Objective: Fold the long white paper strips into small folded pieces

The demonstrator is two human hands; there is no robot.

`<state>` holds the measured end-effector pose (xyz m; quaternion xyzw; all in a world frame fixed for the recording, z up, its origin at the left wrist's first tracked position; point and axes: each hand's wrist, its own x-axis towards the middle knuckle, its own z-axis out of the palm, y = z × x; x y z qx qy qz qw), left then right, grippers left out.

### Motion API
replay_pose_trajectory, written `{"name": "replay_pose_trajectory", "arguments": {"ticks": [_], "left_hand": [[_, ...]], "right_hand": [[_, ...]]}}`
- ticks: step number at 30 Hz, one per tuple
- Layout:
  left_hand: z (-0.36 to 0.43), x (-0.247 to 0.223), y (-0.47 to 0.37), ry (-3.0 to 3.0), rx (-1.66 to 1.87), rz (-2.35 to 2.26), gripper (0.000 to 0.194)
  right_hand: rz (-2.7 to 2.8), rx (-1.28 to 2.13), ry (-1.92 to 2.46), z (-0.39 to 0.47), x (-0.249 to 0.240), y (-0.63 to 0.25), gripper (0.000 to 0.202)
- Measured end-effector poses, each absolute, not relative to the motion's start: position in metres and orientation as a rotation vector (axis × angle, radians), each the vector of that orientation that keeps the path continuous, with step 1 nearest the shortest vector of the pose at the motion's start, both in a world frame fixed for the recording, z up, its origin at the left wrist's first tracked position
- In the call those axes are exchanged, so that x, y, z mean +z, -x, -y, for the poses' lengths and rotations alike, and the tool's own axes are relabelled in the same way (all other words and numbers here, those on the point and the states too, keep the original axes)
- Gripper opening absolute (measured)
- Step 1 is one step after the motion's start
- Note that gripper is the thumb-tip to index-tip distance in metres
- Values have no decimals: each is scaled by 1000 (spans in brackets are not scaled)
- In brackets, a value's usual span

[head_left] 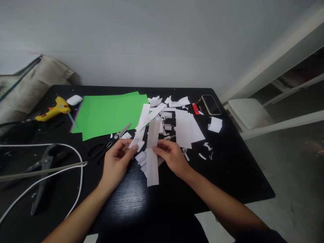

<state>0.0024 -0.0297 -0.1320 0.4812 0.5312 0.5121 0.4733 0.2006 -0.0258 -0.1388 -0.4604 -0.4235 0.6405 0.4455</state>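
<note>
A long white paper strip (153, 153) runs near to far above the black table (227, 175), pinched mid-length by the right hand (172, 157). The left hand (117, 162) pinches small scraps (134, 143). Farther lie scissors (108, 145) and green paper (108, 113).

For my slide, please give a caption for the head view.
Two hands, left hand and right hand, hold a white paper strip above a black table.

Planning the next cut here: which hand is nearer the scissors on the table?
Left. The left hand sits just right of the scissors, close to the handles. The right hand is further right, beyond the white paper strip it holds.
</note>
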Motion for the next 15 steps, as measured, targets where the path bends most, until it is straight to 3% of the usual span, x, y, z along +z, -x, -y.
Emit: {"name": "replay_pose_trajectory", "arguments": {"ticks": [15], "left_hand": [[33, -142, -7, -1241, 1131, -1334, 25]], "right_hand": [[1026, 1779, 968, 32, -137, -197, 33]]}}
